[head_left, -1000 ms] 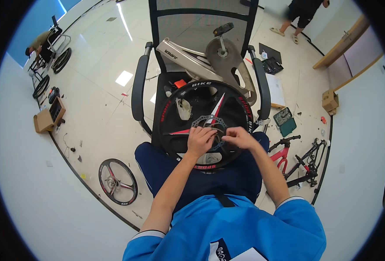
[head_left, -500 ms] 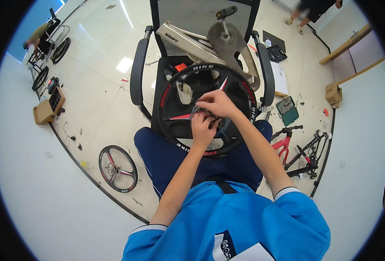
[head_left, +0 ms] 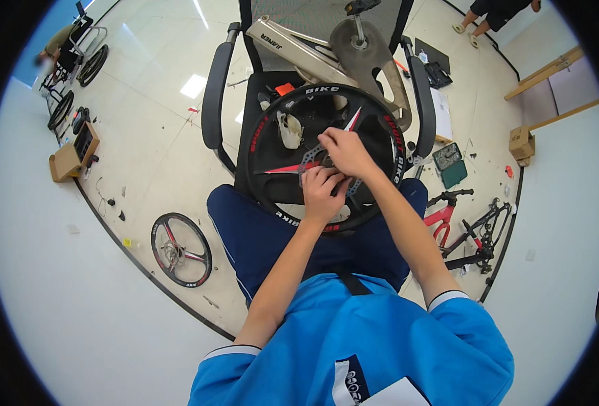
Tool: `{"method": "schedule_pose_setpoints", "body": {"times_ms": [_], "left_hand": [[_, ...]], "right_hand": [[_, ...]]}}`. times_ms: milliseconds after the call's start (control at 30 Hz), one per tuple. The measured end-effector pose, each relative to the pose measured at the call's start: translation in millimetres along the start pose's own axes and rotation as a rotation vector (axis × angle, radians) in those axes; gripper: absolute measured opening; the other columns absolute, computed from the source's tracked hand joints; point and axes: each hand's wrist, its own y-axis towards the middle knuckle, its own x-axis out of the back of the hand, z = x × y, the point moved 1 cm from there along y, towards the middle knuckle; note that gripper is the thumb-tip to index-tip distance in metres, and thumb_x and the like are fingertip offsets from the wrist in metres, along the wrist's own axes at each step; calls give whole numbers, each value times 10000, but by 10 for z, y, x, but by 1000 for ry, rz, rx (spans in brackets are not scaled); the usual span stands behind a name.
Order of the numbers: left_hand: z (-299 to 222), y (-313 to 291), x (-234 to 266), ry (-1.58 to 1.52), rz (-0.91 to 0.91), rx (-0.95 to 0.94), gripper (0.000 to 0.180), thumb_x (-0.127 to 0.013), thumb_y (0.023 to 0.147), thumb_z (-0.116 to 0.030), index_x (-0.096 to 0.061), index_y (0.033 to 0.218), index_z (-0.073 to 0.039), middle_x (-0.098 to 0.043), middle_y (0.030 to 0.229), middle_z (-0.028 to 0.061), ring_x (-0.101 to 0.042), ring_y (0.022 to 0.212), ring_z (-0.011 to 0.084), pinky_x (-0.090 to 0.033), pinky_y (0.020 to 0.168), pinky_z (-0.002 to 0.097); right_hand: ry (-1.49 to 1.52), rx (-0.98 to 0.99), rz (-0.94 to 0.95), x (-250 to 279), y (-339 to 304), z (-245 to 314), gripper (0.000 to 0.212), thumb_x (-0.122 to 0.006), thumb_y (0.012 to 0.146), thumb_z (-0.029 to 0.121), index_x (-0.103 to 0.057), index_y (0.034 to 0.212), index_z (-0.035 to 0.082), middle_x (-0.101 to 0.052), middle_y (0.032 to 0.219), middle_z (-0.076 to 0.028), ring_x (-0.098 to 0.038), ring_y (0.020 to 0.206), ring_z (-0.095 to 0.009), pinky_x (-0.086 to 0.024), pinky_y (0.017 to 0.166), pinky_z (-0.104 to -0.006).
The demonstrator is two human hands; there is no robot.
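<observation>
Head view: both hands (head_left: 333,172) pinch the brake disc (head_left: 309,161).

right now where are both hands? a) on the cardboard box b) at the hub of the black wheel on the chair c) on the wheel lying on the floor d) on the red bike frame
b: the left hand and right hand meet at the brake disc in the middle of the black wheel, which rests on the chair and the lap.

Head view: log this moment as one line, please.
left hand: on brake disc | right hand: at hub | black wheel: across lap and office chair
</observation>
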Motion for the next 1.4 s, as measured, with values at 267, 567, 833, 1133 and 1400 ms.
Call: {"method": "schedule_pose_setpoints", "body": {"times_ms": [267, 567, 833, 1133, 1400], "left_hand": [[88, 234, 228, -141, 105, -17, 156, -798, 789, -8, -752, 937, -22, -711, 895, 90, -646, 877, 303, -527, 785, 401], [283, 534, 348, -134, 379, -76, 159, -752, 821, 22, -745, 979, 4, -720, 913, 109, -669, 904, 302, -551, 816, 385], [330, 605, 328, -71, 486, -136, 147, -738, 811, 26, -744, 956, 6, -654, 944, 110, -632, 951, 299, -540, 855, 394], [313, 718, 304, 20, 602, -151, 147, -693, 789, 28, -765, 916, 10, -625, 890, 105, -610, 928, 303, -545, 851, 390], [294, 670, 309, 38, 583, -143, 133, -719, 796, 0, -768, 920, 5, -631, 882, 100, -622, 932, 294, -552, 849, 386]], "right_hand": [[587, -229, -204, 412, -370, -146, 262, -570, 1082, 212, -618, 964, -17, -596, 665, -36, -627, 571, -128, -523, 519, -278], [892, -371, -415, 35, -1271, -520, 194, -568, 1082, 133, -608, 1086, -57, -740, 975, -195, -755, 814, -239, -633, 721, -325], [959, -429, -382, -171, -1420, -624, 184, -581, 1075, 128, -611, 1103, -52, -731, 934, -172, -746, 797, -227, -630, 722, -326], [841, -455, -102, -348, -1517, -622, 197, -596, 1070, 147, -664, 1045, -36, -649, 769, -43, -595, 616, -94, -476, 555, -241], [836, -429, -50, -470, -1478, -740, 220, -569, 1081, 156, -662, 1000, -26, -550, 707, 19, -468, 577, -51, -376, 522, -221]]}}
